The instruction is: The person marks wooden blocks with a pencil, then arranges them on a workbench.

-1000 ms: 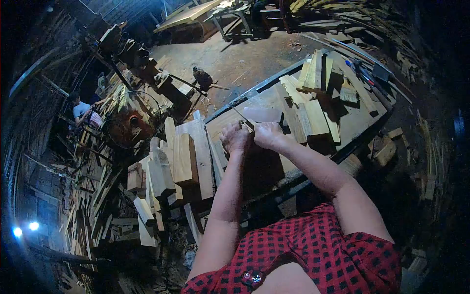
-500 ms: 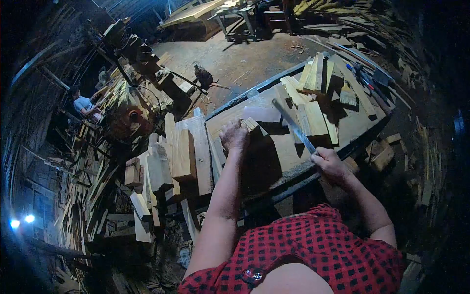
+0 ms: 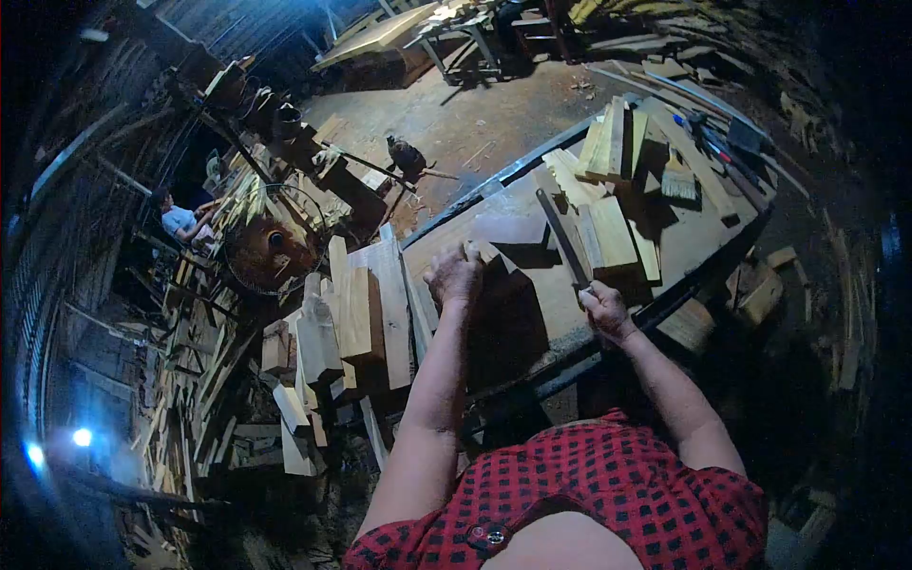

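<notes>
Presses the left hand (image 3: 456, 275) down over a small wood block (image 3: 478, 253) at the middle of the desk (image 3: 698, 237), fingers curled round it, and grips with the right hand (image 3: 603, 306), just to the right and nearer, the end of a long flat blade (image 3: 560, 237) slanting away toward the far side. Stands against the near edge in a red checked shirt (image 3: 608, 494), with stacked boards (image 3: 366, 313) left of the block and cut offcuts (image 3: 613, 142) and a brush (image 3: 676, 180) far right. Shares the shed with another person (image 3: 180, 220), well apart at far left.
</notes>
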Demonstrator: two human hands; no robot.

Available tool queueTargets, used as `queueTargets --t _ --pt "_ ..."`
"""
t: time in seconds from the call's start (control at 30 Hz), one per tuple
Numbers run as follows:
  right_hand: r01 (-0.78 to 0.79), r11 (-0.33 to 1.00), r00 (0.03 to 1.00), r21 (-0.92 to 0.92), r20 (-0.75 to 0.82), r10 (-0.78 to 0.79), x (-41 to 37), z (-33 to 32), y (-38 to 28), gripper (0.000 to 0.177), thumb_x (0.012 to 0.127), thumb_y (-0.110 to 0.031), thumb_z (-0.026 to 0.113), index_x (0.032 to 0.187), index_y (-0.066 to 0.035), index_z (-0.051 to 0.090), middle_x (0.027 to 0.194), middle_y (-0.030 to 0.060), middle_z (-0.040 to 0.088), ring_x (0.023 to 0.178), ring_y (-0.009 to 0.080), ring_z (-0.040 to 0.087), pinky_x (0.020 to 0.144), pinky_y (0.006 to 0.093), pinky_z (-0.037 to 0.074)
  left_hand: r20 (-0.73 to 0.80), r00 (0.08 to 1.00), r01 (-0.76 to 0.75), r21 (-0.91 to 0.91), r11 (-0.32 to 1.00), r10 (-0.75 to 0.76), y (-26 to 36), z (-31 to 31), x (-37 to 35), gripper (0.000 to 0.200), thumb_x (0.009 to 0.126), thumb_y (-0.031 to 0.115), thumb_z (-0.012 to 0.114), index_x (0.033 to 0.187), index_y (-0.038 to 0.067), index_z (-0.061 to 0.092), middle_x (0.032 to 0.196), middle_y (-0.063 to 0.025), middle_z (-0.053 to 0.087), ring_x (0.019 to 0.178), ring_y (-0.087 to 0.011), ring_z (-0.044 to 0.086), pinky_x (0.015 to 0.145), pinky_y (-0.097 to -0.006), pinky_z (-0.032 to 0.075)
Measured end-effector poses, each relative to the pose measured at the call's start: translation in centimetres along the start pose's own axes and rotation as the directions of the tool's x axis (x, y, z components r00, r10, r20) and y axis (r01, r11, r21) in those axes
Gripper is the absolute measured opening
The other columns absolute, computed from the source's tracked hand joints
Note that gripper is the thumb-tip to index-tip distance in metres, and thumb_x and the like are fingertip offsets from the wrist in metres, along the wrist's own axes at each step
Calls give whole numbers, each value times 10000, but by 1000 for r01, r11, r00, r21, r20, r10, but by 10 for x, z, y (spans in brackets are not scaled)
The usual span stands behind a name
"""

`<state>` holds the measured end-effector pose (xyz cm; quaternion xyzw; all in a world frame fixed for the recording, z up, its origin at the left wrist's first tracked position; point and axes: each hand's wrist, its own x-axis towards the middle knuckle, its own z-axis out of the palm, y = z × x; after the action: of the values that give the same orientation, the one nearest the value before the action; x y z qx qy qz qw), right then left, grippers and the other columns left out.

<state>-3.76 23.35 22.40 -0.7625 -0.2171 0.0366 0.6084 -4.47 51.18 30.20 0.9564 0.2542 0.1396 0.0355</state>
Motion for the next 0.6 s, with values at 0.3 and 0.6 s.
queueTargets --t 0.3,0.6 --pt "-65 992 998 106 -20 67 -3 -4 -6 227 787 -217 515 701 -9 488 561 108 512 510 179 499 487 344 387 -9 1000 30 38 999 -30 15 -18 -11 363 827 428 407 908 107 555 998 -95 552 956 -279 511 784 -483 358" --pt "-69 987 997 143 -14 72 2 0 1 284 795 -262 524 672 -9 486 559 75 508 530 131 482 505 315 397 -54 998 44 42 998 -41 13 -16 -12 360 829 418 408 923 107 563 996 -105 552 989 -272 497 812 -470 360"
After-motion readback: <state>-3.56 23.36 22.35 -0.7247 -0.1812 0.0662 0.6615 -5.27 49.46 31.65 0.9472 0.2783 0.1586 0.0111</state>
